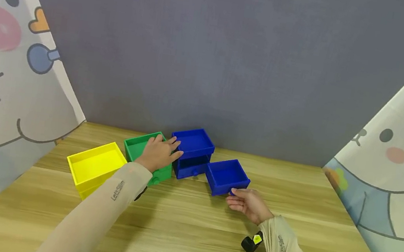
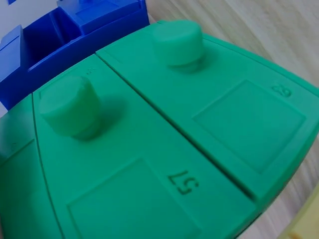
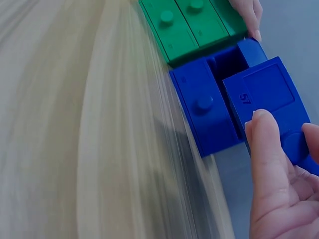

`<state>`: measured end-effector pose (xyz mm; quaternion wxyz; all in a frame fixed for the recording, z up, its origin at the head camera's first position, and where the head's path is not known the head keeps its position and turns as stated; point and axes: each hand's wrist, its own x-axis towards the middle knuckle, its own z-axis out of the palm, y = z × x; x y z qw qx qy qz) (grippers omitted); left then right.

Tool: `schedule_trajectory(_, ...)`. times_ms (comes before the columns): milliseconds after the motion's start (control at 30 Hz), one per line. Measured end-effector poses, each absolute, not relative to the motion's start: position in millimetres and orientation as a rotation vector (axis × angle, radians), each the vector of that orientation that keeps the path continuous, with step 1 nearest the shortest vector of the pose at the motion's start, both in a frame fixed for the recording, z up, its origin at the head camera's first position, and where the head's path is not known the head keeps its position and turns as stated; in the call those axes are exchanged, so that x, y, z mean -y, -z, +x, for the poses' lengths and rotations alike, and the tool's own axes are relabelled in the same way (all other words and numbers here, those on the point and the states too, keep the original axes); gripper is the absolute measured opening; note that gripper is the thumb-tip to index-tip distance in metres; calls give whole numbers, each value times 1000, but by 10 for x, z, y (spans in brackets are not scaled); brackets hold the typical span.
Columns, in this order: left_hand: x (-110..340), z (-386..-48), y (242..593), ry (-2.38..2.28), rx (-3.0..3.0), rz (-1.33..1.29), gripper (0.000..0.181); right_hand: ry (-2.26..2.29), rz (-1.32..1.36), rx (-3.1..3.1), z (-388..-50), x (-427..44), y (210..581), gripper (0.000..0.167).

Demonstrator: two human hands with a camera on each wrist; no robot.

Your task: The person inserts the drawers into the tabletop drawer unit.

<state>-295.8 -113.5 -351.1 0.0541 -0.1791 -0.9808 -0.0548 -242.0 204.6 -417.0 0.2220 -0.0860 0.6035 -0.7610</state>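
Note:
My right hand [image 1: 250,205] pinches the round knob [image 3: 294,147] of a blue drawer [image 1: 227,177], with the thumb on one side and a finger on the other. That drawer is out of the blue cabinet [image 1: 193,142] and sits to its right; whether it touches the table I cannot tell. The cabinet shows an open slot above a lower drawer [image 3: 204,104]. My left hand [image 1: 159,152] lies over the green drawer box [image 1: 136,144], fingers spread, fingertips at the blue cabinet's near edge. Green drawer fronts with knobs [image 2: 177,45] fill the left wrist view.
A yellow drawer box [image 1: 96,164] stands left of the green one, close to my left forearm. A wooden table [image 1: 177,235] lies under everything. Behind it rises a grey panel [image 1: 212,58], with cartoon-printed cloths [image 1: 395,172] at both sides.

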Motion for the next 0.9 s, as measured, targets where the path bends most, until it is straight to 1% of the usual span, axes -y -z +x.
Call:
schedule_trajectory(33,1132,-2951,3516,155,2979,-538,55,2104,-298,-1647,-2433,-2038,4201,16)
schedule_trajectory(133,1095,-2935,3542,114,2956,-551,53,2105,-326,-1645,-2414,-1994,4232,20)
schedule_trajectory(267,1027,-2922,3558,49,2932,-602,52,2102,-221,-1678,-2367,-1891,4217,15)
schedule_trajectory(367,1029,-2914,3543,5,2914,-588,51,2101,-192,-1669,-2377,-1775,4188,18)
schedule_trajectory(567,1108,-2925,3498,5,2893,-563,51,2110,-179,-1646,-2427,-1592,4133,17)
schedule_trajectory(733,1139,-2951,3482,7,2887,-587,51,2076,-166,-1673,-2485,-1544,4140,20)
schedule_trajectory(900,1148,-2949,3489,0,2899,-584,52,2064,-159,-1697,-2515,-1496,4155,18)
